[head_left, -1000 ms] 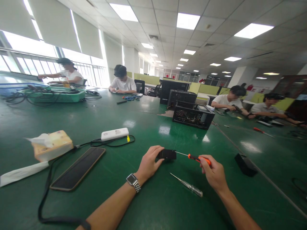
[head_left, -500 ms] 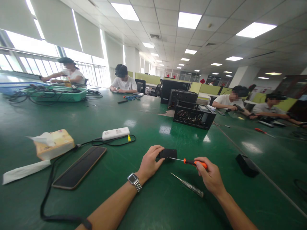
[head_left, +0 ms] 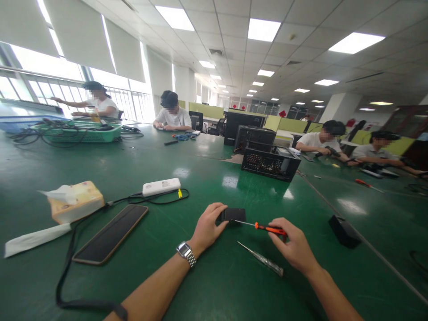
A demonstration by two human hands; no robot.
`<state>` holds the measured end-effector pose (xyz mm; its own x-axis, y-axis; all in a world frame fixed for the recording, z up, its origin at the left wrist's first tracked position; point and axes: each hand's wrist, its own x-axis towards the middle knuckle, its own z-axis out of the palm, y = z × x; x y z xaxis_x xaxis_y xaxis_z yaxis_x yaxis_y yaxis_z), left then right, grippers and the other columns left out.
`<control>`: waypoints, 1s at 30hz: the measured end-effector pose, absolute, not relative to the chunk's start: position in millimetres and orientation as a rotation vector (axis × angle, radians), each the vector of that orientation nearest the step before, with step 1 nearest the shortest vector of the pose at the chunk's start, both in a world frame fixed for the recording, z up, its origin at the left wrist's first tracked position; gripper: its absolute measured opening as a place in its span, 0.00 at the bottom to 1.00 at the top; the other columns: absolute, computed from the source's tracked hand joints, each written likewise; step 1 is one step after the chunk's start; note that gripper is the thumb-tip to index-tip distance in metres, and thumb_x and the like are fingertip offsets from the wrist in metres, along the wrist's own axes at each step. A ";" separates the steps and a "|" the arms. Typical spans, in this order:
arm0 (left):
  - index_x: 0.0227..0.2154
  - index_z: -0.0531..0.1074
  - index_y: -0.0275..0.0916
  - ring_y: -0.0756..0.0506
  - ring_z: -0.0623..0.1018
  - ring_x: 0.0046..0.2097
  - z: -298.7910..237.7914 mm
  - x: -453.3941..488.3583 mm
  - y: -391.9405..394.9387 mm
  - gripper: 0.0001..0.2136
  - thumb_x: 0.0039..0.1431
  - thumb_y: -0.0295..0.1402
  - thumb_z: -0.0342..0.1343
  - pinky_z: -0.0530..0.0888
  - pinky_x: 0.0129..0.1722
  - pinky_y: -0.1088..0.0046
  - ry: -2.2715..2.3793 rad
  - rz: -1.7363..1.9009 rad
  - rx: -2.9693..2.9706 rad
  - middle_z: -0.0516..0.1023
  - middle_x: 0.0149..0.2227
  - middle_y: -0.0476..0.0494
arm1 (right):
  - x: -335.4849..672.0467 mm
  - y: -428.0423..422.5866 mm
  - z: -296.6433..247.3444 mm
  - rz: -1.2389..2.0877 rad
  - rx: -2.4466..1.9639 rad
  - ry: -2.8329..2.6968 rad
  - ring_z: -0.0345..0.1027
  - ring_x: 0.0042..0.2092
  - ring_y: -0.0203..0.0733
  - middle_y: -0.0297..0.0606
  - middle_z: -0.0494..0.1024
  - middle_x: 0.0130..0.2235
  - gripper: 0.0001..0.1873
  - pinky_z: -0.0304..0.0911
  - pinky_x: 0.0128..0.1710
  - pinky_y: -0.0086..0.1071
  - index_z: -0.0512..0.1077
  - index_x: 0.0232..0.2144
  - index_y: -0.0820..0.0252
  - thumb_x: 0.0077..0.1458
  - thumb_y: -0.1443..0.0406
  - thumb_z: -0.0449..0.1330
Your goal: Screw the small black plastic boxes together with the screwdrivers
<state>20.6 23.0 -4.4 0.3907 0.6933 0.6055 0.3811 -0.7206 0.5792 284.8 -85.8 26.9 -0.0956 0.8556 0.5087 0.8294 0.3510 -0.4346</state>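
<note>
My left hand (head_left: pixel 207 226) grips a small black box (head_left: pixel 233 214) that rests on the green table (head_left: pixel 140 169), fingers curled round its left end. My right hand (head_left: pixel 292 247) pinches the orange handle of a thin screwdriver (head_left: pixel 264 228). Its metal tip touches the lower edge of the black box. A second screwdriver with a clear handle (head_left: pixel 262 259) lies on the table between my two hands. A metal watch (head_left: pixel 186 253) sits on my left wrist.
To the left lie a dark phone (head_left: pixel 110 234), a white power bank (head_left: pixel 161 187) with a black cable, and a tissue pack (head_left: pixel 73 201). A black adapter (head_left: pixel 344 231) sits right. A black computer case (head_left: pixel 270 162) stands ahead. Several people work at the far table edges.
My right hand has lowered and shifted left, bringing the orange screwdriver's tip from the right side of the black box to its lower edge. My left hand has kept its grip.
</note>
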 end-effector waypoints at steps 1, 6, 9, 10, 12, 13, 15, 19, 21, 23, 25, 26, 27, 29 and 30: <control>0.50 0.69 0.42 0.41 0.72 0.50 -4.5 20.8 23.0 0.19 0.53 0.26 0.59 0.70 0.53 0.59 0.934 1.252 2.297 0.72 0.49 0.41 | 287.9 -84.1 25.6 0.055 -1.471 -1.911 0.71 0.35 0.42 0.40 0.77 0.37 0.11 0.66 0.35 0.32 0.72 0.38 0.58 0.57 0.60 0.55; 0.50 0.69 0.41 0.42 0.74 0.47 -6.8 22.5 23.5 0.20 0.53 0.29 0.59 0.73 0.48 0.63 0.955 1.201 2.224 0.72 0.46 0.42 | 320.1 -74.1 6.7 0.046 -1.655 -1.647 0.71 0.34 0.43 0.38 0.78 0.35 0.15 0.66 0.35 0.34 0.73 0.37 0.58 0.55 0.54 0.56; 0.47 0.71 0.41 0.42 0.75 0.43 -8.7 23.0 23.9 0.18 0.52 0.32 0.60 0.74 0.44 0.64 1.003 1.123 2.215 0.73 0.43 0.43 | 343.6 -68.8 -10.3 0.022 -1.828 -1.543 0.72 0.32 0.44 0.36 0.78 0.32 0.16 0.65 0.32 0.34 0.72 0.37 0.57 0.55 0.52 0.55; 0.46 0.71 0.41 0.42 0.75 0.42 -9.1 23.2 23.8 0.17 0.51 0.32 0.61 0.75 0.43 0.65 1.026 1.107 2.216 0.74 0.42 0.43 | 349.3 -67.2 -15.1 0.034 -1.874 -1.557 0.72 0.31 0.44 0.36 0.78 0.32 0.15 0.65 0.32 0.35 0.72 0.36 0.56 0.55 0.52 0.55; 0.44 0.73 0.40 0.42 0.75 0.41 -9.4 23.6 23.2 0.16 0.50 0.33 0.61 0.74 0.41 0.66 1.065 1.096 2.217 0.74 0.40 0.44 | 355.0 -64.7 -21.0 0.090 -1.945 -1.619 0.72 0.31 0.45 0.36 0.78 0.31 0.14 0.65 0.32 0.36 0.72 0.35 0.55 0.55 0.54 0.55; 0.42 0.73 0.40 0.43 0.75 0.41 -9.3 23.8 22.9 0.15 0.50 0.33 0.62 0.74 0.41 0.66 1.078 1.098 2.215 0.74 0.40 0.45 | 354.7 -63.9 -21.3 0.106 -1.974 -1.649 0.72 0.32 0.45 0.36 0.78 0.32 0.14 0.65 0.32 0.36 0.72 0.35 0.55 0.54 0.54 0.55; 0.40 0.74 0.40 0.43 0.75 0.40 -8.7 24.3 22.6 0.13 0.49 0.33 0.62 0.73 0.42 0.66 1.091 1.104 2.207 0.75 0.39 0.45 | 348.0 -64.1 -16.5 0.046 -2.021 -1.676 0.71 0.35 0.48 0.39 0.78 0.34 0.14 0.65 0.33 0.38 0.72 0.34 0.56 0.53 0.53 0.56; 0.38 0.74 0.38 0.43 0.75 0.40 -6.6 23.8 24.3 0.12 0.49 0.32 0.62 0.72 0.42 0.67 1.123 1.114 2.153 0.75 0.38 0.45 | 317.6 -73.1 4.3 0.098 -1.960 -1.829 0.70 0.36 0.46 0.40 0.76 0.36 0.16 0.64 0.33 0.36 0.72 0.32 0.57 0.55 0.51 0.55; 0.38 0.74 0.38 0.44 0.75 0.39 -6.0 23.1 25.7 0.11 0.50 0.32 0.61 0.72 0.41 0.67 1.148 1.114 2.124 0.75 0.37 0.45 | 300.3 -79.8 11.7 0.407 -1.844 -2.046 0.68 0.32 0.40 0.35 0.75 0.31 0.14 0.62 0.29 0.31 0.71 0.29 0.56 0.55 0.53 0.56; 0.37 0.74 0.39 0.44 0.75 0.39 -5.8 22.6 26.7 0.10 0.50 0.32 0.61 0.72 0.41 0.67 1.163 1.107 2.113 0.75 0.37 0.45 | 285.5 -84.8 15.0 0.586 -1.772 -2.204 0.66 0.29 0.37 0.32 0.74 0.28 0.11 0.58 0.26 0.27 0.70 0.26 0.57 0.52 0.56 0.60; 0.38 0.74 0.38 0.44 0.75 0.39 -6.0 22.4 27.1 0.11 0.50 0.33 0.61 0.72 0.41 0.68 1.166 1.093 2.113 0.75 0.37 0.45 | 275.1 -86.8 16.3 0.590 -1.772 -2.249 0.64 0.28 0.35 0.31 0.72 0.26 0.11 0.55 0.26 0.27 0.69 0.23 0.58 0.52 0.58 0.60; 0.38 0.74 0.38 0.44 0.75 0.39 -6.2 22.5 27.1 0.11 0.50 0.33 0.61 0.72 0.42 0.68 1.166 1.086 2.115 0.75 0.37 0.45 | 271.6 -86.9 17.1 0.596 -1.777 -2.231 0.63 0.27 0.35 0.31 0.72 0.25 0.12 0.54 0.26 0.27 0.69 0.23 0.59 0.53 0.58 0.58; 0.38 0.74 0.38 0.44 0.75 0.39 -6.3 22.5 27.1 0.11 0.50 0.33 0.61 0.71 0.42 0.67 1.164 1.081 2.117 0.75 0.37 0.45 | 269.2 -86.6 18.1 0.623 -1.776 -2.196 0.63 0.27 0.34 0.31 0.71 0.24 0.14 0.54 0.27 0.27 0.69 0.23 0.59 0.56 0.58 0.56; 0.38 0.74 0.38 0.44 0.75 0.39 -6.5 22.6 26.9 0.11 0.50 0.33 0.61 0.71 0.42 0.67 1.155 1.077 2.123 0.75 0.37 0.45 | 267.1 -85.8 20.8 0.700 -1.767 -2.109 0.62 0.25 0.33 0.30 0.70 0.23 0.16 0.54 0.26 0.27 0.69 0.24 0.60 0.59 0.57 0.52; 0.38 0.74 0.38 0.44 0.75 0.40 -6.5 22.5 26.8 0.11 0.50 0.32 0.61 0.71 0.42 0.67 1.149 1.077 2.126 0.75 0.37 0.45 | 267.0 -85.5 22.3 0.730 -1.763 -2.067 0.62 0.25 0.33 0.30 0.69 0.22 0.17 0.54 0.26 0.26 0.69 0.25 0.60 0.60 0.56 0.51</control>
